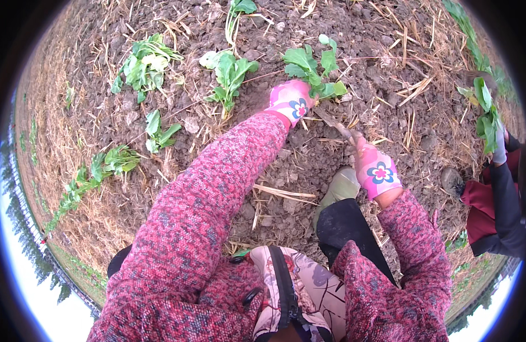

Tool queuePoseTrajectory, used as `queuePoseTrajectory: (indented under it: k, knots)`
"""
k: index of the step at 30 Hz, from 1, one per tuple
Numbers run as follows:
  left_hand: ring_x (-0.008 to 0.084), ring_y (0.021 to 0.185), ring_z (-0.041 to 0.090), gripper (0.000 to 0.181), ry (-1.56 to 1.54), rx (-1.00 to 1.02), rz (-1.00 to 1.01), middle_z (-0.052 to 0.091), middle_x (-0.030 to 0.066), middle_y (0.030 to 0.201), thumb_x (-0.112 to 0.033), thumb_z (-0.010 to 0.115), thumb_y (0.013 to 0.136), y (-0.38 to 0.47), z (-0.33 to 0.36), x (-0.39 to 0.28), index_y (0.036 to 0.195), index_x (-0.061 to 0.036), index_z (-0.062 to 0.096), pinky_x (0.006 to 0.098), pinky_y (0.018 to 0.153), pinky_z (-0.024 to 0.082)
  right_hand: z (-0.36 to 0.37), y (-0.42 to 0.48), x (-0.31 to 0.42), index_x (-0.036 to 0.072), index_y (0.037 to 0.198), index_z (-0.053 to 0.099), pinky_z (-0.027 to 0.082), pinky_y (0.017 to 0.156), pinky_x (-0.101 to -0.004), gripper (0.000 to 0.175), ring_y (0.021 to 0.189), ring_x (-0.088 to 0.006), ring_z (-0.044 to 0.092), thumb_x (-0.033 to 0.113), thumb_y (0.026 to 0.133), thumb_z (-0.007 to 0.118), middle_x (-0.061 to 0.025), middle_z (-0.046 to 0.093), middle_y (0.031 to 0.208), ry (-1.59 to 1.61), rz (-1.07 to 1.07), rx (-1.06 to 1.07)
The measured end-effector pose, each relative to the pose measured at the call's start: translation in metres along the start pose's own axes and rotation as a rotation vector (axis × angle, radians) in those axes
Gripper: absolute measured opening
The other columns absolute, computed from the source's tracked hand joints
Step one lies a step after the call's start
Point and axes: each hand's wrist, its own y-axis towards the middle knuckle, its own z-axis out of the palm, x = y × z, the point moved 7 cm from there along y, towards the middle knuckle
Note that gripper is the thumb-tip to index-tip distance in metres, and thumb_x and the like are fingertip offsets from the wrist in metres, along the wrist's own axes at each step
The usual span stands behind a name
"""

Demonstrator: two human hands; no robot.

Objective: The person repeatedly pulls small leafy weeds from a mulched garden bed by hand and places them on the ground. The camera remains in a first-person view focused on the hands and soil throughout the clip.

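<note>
My left hand point(291, 101), in a pink flower-patterned glove, is down at the soil with its fingers closed at the base of a leafy green seedling point(309, 64). The fingertips are partly hidden by the glove and leaves. In a matching glove, my right hand point(377, 169) grips a narrow, soil-coloured hand tool point(334, 124). Its far end points at the ground beside the seedling's base; the exact kind of tool cannot be made out. Just left of my left hand, another seedling point(230, 77) stands or leans on the soil.
A thin string point(186, 112) crosses the straw-strewn soil. Wilted seedlings point(145, 64) lie in a bunch at the upper left, with a small seedling point(159, 132) below them. My boot point(340, 186) is near my right hand. At right, a co-worker's gloved hand point(499, 143) holds leafy seedlings point(485, 115).
</note>
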Motion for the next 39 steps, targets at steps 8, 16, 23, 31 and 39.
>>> queuePoseTrajectory:
  k: [8, 16, 23, 31, 39]
  knots:
    - [0.0322, 0.092, 0.062, 0.049, -0.052, -0.021, 0.004, 0.066, 0.0156, 0.094, -0.051, 0.064, 0.075, 0.009, -0.004, 0.012, 0.095, -0.0072, 0.068, 0.0421, 0.080, 0.048, 0.004, -0.050, 0.032, 0.005, 0.114, 0.053, 0.050, 0.069, -0.0417, 0.042, 0.081, -0.0314, 0.062, 0.029, 0.081, 0.063, -0.0137, 0.063, 0.088, -0.048, -0.326, -0.053]
    - [0.0319, 0.093, 0.062, 0.045, -0.051, -0.011, 0.006, 0.066, 0.0152, 0.095, -0.050, 0.064, 0.075, 0.010, 0.000, 0.012, 0.097, -0.0100, 0.068, 0.0416, 0.081, 0.048, 0.047, 0.075, 0.016, 0.000, 0.101, 0.050, 0.050, 0.070, -0.0451, 0.046, 0.081, -0.0397, 0.063, 0.039, 0.081, 0.063, -0.0240, 0.063, 0.090, 0.077, 0.331, -0.038]
    - [0.0343, 0.092, 0.062, 0.044, -0.145, 0.040, -0.036, 0.065, 0.0170, 0.095, -0.047, 0.064, 0.076, 0.010, -0.009, 0.012, 0.097, -0.0083, 0.068, 0.0428, 0.081, 0.049, 0.058, 0.133, 0.016, 0.000, 0.106, 0.053, 0.053, 0.073, -0.0426, 0.031, 0.086, -0.0307, 0.067, 0.020, 0.083, 0.057, -0.0180, 0.067, 0.094, -0.231, 0.365, 0.222]
    - [0.0226, 0.083, 0.065, 0.038, -0.486, -0.394, -0.085, 0.069, 0.0113, 0.087, -0.041, 0.067, 0.079, 0.011, -0.149, 0.107, 0.100, -0.0089, 0.068, 0.0329, 0.078, 0.049, 0.066, 0.162, 0.026, 0.008, 0.105, 0.068, 0.052, 0.080, -0.0426, 0.029, 0.100, -0.0300, 0.064, 0.021, 0.080, 0.060, -0.0145, 0.065, 0.108, -0.383, 0.361, 0.427]
    - [0.0293, 0.093, 0.064, 0.049, 0.011, -0.324, -0.321, 0.065, 0.0121, 0.106, -0.049, 0.070, 0.073, 0.070, -0.153, 0.146, 0.105, -0.0118, 0.066, 0.0409, 0.081, 0.050, 0.061, 0.155, 0.023, 0.005, 0.099, 0.066, 0.052, 0.079, -0.0403, 0.025, 0.094, -0.0326, 0.065, 0.020, 0.082, 0.056, -0.0186, 0.067, 0.099, -0.276, 0.390, 0.273]
